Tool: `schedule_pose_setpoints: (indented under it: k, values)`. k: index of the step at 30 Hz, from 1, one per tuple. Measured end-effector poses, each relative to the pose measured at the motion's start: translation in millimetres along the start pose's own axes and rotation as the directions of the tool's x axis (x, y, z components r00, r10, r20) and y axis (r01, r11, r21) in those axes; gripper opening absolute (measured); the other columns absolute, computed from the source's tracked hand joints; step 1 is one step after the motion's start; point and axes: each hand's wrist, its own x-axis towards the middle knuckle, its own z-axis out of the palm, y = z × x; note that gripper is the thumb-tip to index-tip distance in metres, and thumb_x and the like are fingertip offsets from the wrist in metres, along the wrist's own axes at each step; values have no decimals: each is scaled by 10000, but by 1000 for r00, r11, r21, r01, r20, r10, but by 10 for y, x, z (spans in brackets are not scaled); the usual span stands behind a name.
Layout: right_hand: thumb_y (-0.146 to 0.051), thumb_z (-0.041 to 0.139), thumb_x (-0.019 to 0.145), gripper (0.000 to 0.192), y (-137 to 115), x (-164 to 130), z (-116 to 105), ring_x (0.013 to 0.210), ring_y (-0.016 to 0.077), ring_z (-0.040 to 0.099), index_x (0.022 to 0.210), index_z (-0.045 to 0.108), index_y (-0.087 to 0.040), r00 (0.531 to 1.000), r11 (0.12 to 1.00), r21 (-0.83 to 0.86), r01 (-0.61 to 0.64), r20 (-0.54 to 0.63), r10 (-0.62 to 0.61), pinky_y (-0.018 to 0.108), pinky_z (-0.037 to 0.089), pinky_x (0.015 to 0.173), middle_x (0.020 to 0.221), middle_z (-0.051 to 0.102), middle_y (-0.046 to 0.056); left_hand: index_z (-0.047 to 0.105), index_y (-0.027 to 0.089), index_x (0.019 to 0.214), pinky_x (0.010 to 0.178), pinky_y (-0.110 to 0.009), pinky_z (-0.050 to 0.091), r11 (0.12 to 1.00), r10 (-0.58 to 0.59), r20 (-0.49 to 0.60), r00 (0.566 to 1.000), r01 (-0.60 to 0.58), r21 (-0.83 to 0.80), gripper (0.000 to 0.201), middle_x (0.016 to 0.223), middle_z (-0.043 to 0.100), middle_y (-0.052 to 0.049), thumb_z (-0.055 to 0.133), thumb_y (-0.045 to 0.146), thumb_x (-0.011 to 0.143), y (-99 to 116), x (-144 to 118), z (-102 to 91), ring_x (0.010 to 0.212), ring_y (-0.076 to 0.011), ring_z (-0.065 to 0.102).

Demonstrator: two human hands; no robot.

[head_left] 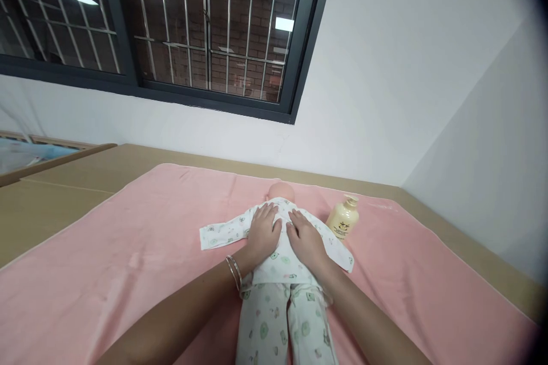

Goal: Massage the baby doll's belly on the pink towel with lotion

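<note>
A baby doll (281, 190) lies on a pink cloth, dressed in a white printed top (280, 268) and matching trousers (268, 319). Its sleeves spread out to both sides. My left hand (264, 232) rests flat on the left side of the top, near the shoulder, with two bangles (233, 272) on the wrist. On the right side of the chest area lies my right hand (306, 238), palm down with the fingers stretched out. Neither hand grasps anything. Just right of the doll's right-hand sleeve stands a pale yellow pump bottle (343, 217).
The pink cloth (162, 256) covers most of the wooden surface (64, 199). A white wall (363, 68) and a dark-framed barred window (214, 28) rise behind it. At the far left, a wooden-edged compartment holds something blue (47, 152).
</note>
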Motion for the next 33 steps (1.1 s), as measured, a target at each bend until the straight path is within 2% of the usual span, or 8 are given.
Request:
schedule_pose_setpoints:
  k: [5, 14, 18, 22, 25, 28, 33]
  values:
    - [-395, 339, 966, 550, 211, 126, 69, 1425, 218, 250, 1422, 415, -97, 1000, 995, 103, 5, 16, -6, 422, 182, 1183, 1500, 344, 113, 546, 171, 1289, 1164, -500, 258, 1000, 6, -23, 1000, -6, -4, 411, 1401, 525, -94, 402, 265, 916, -30, -9, 41, 1339, -245, 425]
    - [-393, 328, 978, 541, 212, 106, 104, 1421, 221, 261, 1421, 415, -95, 999, 996, 88, 34, -9, -33, 427, 177, 1184, 1496, 350, 122, 546, 151, 1289, 1167, -494, 263, 1000, -3, -5, 1000, 3, -1, 412, 1396, 529, -95, 401, 267, 920, -14, -3, 14, 1342, -246, 422]
    - [-374, 324, 978, 529, 166, 91, 71, 1405, 234, 295, 1404, 440, -82, 999, 999, 27, 32, -12, -32, 423, 215, 1173, 1477, 382, 129, 542, 156, 1291, 1164, -499, 270, 1000, 10, -23, 1000, -10, -9, 412, 1397, 528, -98, 403, 262, 918, -22, -3, 11, 1338, -246, 428]
    - [-318, 315, 973, 488, 16, 8, 4, 1339, 263, 403, 1346, 514, -74, 998, 991, -131, 26, -48, -32, 424, 294, 1131, 1388, 494, 153, 551, 172, 1277, 1162, -497, 278, 1000, 24, -35, 999, -24, -4, 405, 1385, 540, -93, 389, 260, 916, -47, -7, 35, 1334, -245, 436]
    - [-269, 310, 964, 464, -92, -73, -5, 1315, 265, 435, 1325, 544, -96, 997, 980, -190, 51, -48, -61, 421, 324, 1112, 1355, 529, 145, 467, 101, 1348, 1157, -499, 285, 998, -12, -69, 998, 16, 55, 472, 1441, 463, -158, 396, 267, 913, -46, -22, 60, 1375, -276, 380]
    - [-270, 312, 968, 456, -108, -92, 24, 1369, 247, 364, 1347, 531, -145, 994, 987, -128, 100, -39, -106, 422, 291, 1138, 1411, 479, 101, 429, 45, 1361, 1128, -514, 322, 988, -15, -79, 997, 27, 153, 497, 1442, 438, -215, 389, 279, 924, -4, -47, 57, 1384, -315, 357]
    - [-387, 292, 988, 512, 110, 109, 92, 1427, 220, 245, 1413, 442, -144, 999, 996, 90, 31, 19, -33, 439, 218, 1175, 1504, 342, 71, 585, 64, 1195, 1086, -479, 386, 958, 126, -48, 991, -109, 265, 398, 1279, 601, -198, 313, 233, 958, 107, -74, -8, 1260, -293, 517]
